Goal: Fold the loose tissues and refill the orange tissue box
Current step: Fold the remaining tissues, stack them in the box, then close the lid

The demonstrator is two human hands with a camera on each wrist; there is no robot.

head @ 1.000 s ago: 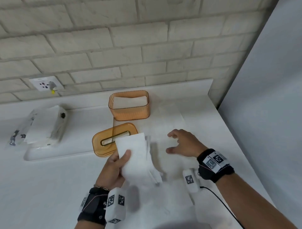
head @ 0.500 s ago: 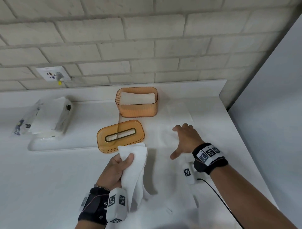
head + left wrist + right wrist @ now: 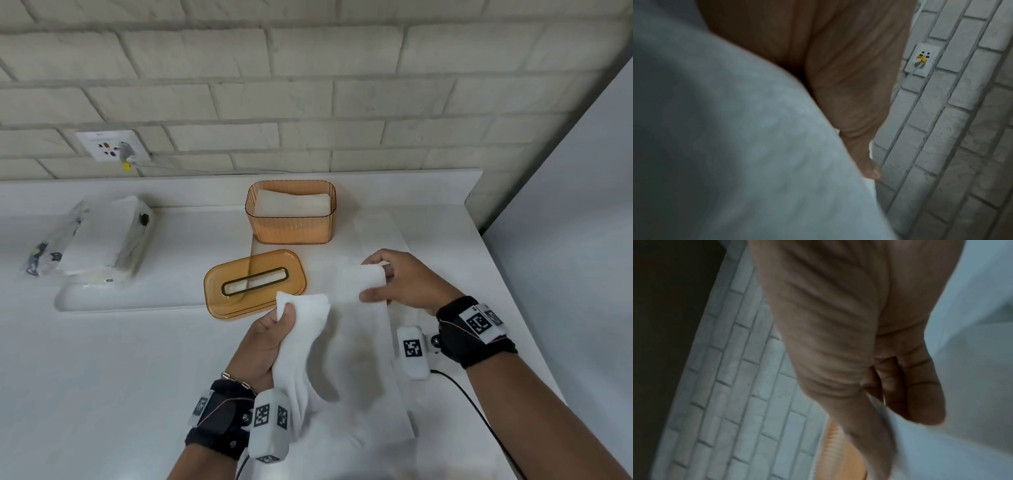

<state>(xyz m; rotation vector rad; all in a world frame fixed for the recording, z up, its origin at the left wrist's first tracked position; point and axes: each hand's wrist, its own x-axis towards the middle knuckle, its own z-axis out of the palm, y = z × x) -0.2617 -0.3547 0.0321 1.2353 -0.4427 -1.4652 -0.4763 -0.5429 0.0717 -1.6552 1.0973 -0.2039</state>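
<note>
The orange tissue box [image 3: 291, 224] stands open at the back of the white counter, with folded white tissues [image 3: 291, 204] inside. Its orange slotted lid [image 3: 255, 284] lies flat in front of it. My left hand [image 3: 270, 337] grips a bunch of white tissues [image 3: 301, 346] that hangs down over the counter. My right hand [image 3: 394, 281] pinches the lifted far end of another white tissue [image 3: 363, 284], whose rest lies on the counter. In the left wrist view the tissue [image 3: 735, 146] fills most of the picture beside my thumb [image 3: 859, 146].
A plastic pack of tissues [image 3: 99, 240] lies at the left on a shallow white tray [image 3: 120, 303]. More flat tissue [image 3: 380, 229] lies right of the box. A brick wall with a socket [image 3: 113, 145] is behind. The counter's right edge [image 3: 507, 281] meets a grey wall.
My right hand, flat on the counter tissue before, has now pinched its far end and lifted it towards me. My left hand has lowered its bunch of tissues slightly.
</note>
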